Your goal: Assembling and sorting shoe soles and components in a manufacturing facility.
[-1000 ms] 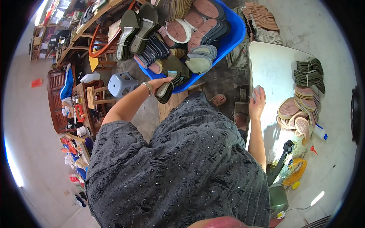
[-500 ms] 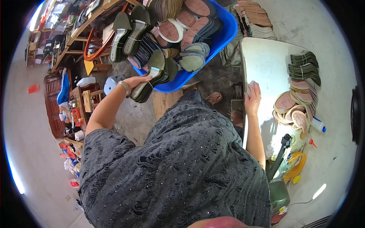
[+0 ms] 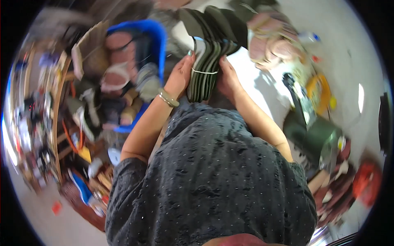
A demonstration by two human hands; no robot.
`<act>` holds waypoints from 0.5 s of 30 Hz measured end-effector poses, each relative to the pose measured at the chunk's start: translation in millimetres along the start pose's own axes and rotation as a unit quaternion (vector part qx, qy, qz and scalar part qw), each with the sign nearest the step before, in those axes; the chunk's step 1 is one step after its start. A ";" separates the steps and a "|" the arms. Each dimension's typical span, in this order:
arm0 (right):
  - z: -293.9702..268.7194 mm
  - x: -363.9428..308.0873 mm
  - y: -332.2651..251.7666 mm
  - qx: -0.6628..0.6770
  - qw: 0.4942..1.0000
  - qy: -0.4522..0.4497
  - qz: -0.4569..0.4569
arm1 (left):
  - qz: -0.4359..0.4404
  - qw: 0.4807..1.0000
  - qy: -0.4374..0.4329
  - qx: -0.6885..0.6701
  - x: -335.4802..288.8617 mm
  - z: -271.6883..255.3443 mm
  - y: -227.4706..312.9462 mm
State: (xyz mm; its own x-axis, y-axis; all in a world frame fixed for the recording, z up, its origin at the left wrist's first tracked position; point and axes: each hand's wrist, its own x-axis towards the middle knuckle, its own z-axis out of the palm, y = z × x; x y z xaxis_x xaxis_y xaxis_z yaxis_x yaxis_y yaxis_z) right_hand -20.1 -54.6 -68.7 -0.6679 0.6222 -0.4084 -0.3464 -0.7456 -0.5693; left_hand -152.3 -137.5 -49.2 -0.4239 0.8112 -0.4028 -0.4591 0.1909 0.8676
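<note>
Dark green sole bundle (image 3: 207, 49), white-banded, at upper centre of the frame, gripped at its sides between the person's left hand (image 3: 180, 76) and right hand (image 3: 230, 80), fingers partly hidden; blue tub (image 3: 162, 45), filled, upper left.

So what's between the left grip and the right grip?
A stack of dark shoe soles, tied with a white band, is between the left grip and the right grip, as the head view shows.

charcoal top (image 3: 230, 180), slashed-texture fabric, tiny pale dots | short sleeves (image 3: 130, 174), same dark cloth | pale glossy bangle (image 3: 167, 98), left wrist (image 3: 174, 90)
</note>
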 end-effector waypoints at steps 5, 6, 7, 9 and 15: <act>-26.9 -16.4 -57.3 -0.180 0.937 0.116 -0.276 | 0.181 0.956 -0.016 0.232 45.9 73.8 -2.5; -31.3 -22.0 -62.6 -0.234 0.910 0.170 -0.297 | 0.185 0.949 -0.024 0.253 44.4 88.3 1.7; -30.9 -29.4 -66.5 -0.276 0.881 0.227 -0.311 | 0.154 0.975 -0.068 0.142 52.0 93.0 -11.4; -34.3 -47.6 -70.9 -0.377 0.804 0.299 -0.350 | 0.165 0.966 -0.147 0.135 47.2 115.9 -24.7; -37.8 -105.6 -83.8 -0.653 0.610 0.253 -0.372 | 0.027 0.929 -0.364 0.067 65.1 143.9 -64.0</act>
State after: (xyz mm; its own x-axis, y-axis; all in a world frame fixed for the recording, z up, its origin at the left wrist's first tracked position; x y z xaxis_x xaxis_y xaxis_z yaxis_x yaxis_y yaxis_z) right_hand 104.3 -48.8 -4.8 -0.2432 0.9126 0.3287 0.6107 0.4073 -0.6791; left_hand -38.2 -17.4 -89.0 0.2188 0.9711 -0.0954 -0.3306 0.1658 0.9291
